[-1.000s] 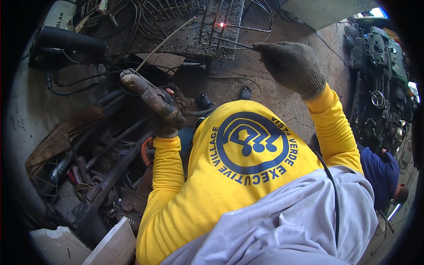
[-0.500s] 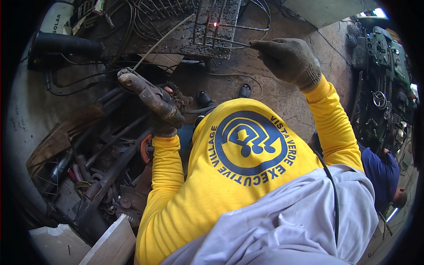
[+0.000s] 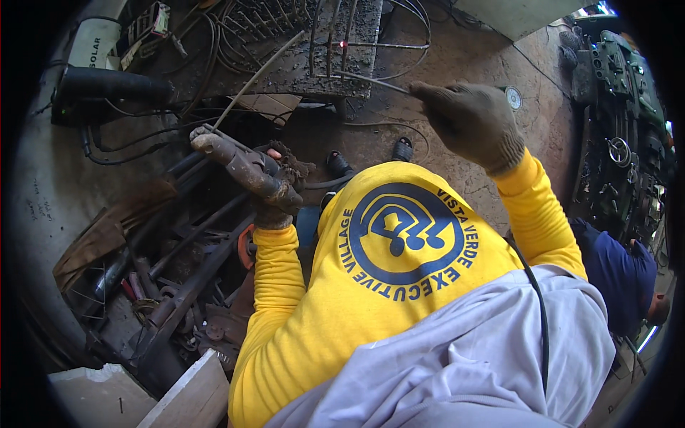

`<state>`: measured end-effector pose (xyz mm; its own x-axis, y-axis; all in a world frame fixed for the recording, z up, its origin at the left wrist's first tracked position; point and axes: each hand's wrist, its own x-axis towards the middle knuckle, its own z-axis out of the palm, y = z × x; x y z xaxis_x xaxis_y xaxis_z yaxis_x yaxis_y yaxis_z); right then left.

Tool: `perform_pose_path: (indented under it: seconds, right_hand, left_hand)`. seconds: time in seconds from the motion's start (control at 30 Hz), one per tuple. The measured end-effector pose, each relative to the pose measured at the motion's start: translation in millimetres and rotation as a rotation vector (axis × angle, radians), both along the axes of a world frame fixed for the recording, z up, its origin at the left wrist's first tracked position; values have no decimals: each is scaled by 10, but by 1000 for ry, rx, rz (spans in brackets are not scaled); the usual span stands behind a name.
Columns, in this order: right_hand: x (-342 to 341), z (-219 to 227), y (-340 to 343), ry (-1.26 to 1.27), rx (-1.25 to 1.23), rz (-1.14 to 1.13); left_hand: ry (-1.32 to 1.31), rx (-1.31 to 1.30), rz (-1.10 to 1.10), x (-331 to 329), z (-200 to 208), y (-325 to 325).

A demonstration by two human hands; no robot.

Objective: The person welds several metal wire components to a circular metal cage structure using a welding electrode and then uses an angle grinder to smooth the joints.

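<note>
My left hand [image 3: 270, 192], in a dirty work glove with a bare fingertip showing, is closed round a welding electrode holder [image 3: 232, 158]. A long pale welding rod [image 3: 260, 76] slants up from its jaw, its tip left of the metal rod frame [image 3: 330, 36]. That frame, with parallel bars and a curved hoop, lies on the workbench's corner, and a small red-hot spot [image 3: 344, 44] glows on one joint. My right hand [image 3: 472, 123], in a brown knit glove, pinches a thin metal rod [image 3: 378, 82] whose far end reaches the frame's near side; whether they touch is unclear.
The dark, grit-covered workbench [image 3: 360, 87] holds coiled cables and a spiked metal piece. Scrap metal [image 3: 171, 299] is piled at lower left beside broken boards [image 3: 189, 392]. A green machine [image 3: 624, 107] stands at right, near a person in dark blue [image 3: 614, 278].
The thin rod in my right hand now slants more, with my right hand slightly lower and nearer. The welding rod tip has shifted a little left and down. The hot spot still glows.
</note>
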<state>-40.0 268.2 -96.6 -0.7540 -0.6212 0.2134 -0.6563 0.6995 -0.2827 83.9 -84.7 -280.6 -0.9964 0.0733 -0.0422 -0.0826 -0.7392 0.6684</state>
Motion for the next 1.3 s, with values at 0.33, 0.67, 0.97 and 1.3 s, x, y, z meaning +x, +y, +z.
perform_pose_path:
  seconds: [0.33, 0.67, 0.97, 1.3]
  right_hand:
    - [662, -1240, 745, -419, -766, -639]
    - [107, -1050, 750, -338, -1038, -733]
    - [-2138, -376, 329, -309, -507, -269]
    - [-3201, -457, -730, -196, -102, 128]
  left_hand:
    - [96, -592, 161, 164, -212, -153]
    - [-149, 646, -272, -39, 429, -468]
    - [-129, 34, 430, 70, 792, 204]
    - [-114, 413, 643, 266, 1247, 1443]
